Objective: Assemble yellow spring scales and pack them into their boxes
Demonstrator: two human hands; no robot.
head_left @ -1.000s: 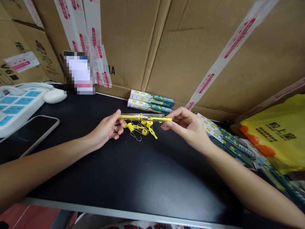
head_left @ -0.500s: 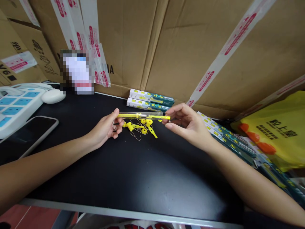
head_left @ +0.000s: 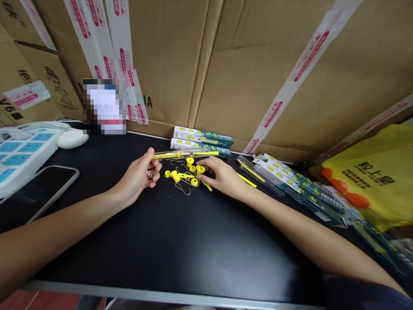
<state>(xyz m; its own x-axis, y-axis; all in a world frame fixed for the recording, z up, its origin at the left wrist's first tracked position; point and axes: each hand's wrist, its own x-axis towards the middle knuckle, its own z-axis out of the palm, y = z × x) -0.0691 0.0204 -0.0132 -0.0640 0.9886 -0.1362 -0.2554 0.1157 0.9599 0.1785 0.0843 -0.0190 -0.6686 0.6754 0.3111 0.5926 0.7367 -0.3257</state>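
Observation:
My left hand (head_left: 142, 170) is closed around the left end of a clear spring-scale tube (head_left: 183, 153) with a yellow rod inside, held nearly level above the table. My right hand (head_left: 222, 174) is over a small pile of parts, thumb and forefinger closed around a yellow cap (head_left: 200, 169). Beside those fingertips lie another yellow cap (head_left: 190, 162), a yellow ring (head_left: 194, 182), a yellow stem piece (head_left: 176, 175) and bent metal hooks (head_left: 183, 188). Part of the pile is hidden by my right hand.
Printed spring-scale boxes (head_left: 201, 142) lie at the back, and more boxes (head_left: 300, 185) line the right. Loose clear tubes (head_left: 258, 174) sit near them. A yellow bag (head_left: 364, 172) is far right. A phone (head_left: 41, 189) and power strip (head_left: 26, 150) stand left, cardboard (head_left: 167, 64) behind.
My right hand has left the tube's right end and moved down and left to the yellow parts. My left hand still holds the tube, now slightly further left.

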